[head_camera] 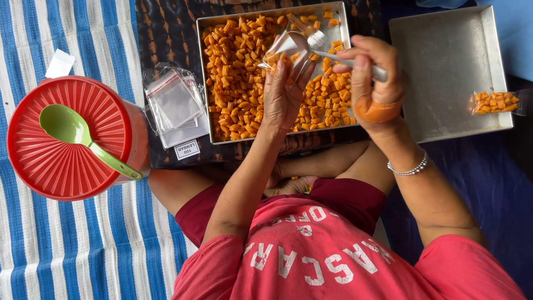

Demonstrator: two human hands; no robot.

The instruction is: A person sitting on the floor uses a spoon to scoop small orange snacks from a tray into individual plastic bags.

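1. Centrally placed: rectangular metal tray [206, 83] holding a loose layer of small orange ridged snack pieces [233, 72], set on a dark patterned cloth [166, 33].
2. Above that tray's middle: left hand [283, 94], palm down, fingers close together, fingertips pinching a small clear plastic bag [283, 53] and holding its mouth open; a few orange pieces visible inside.
3. Over the tray's right edge: right hand [369, 78], fingers curled and pressed tightly around the handle of a metal spoon [311, 47], bowl tipped at the bag's mouth and touching it.
4. On the right wrist, just off the tray's lower right corner: silver beaded bracelet [408, 168].
5. Right of the tray, just beside it: second rectangular metal tray [444, 61], with one filled clear bag of orange pieces [497, 103] lying at its right rim.
6. Left of the tray, touching its edge: stack of empty clear zip bags [175, 105] on the dark cloth.
7. Further left, well apart from the tray: round red ribbed plastic lid [39, 161] on a container, with a light green plastic spoon [78, 136] resting on top.
8. Beyond the lid, upper left: small white paper slip [60, 64] on a blue and white striped mat [83, 250].
9. Below the tray, nearest the camera: red printed shirt [311, 255] and crossed legs.
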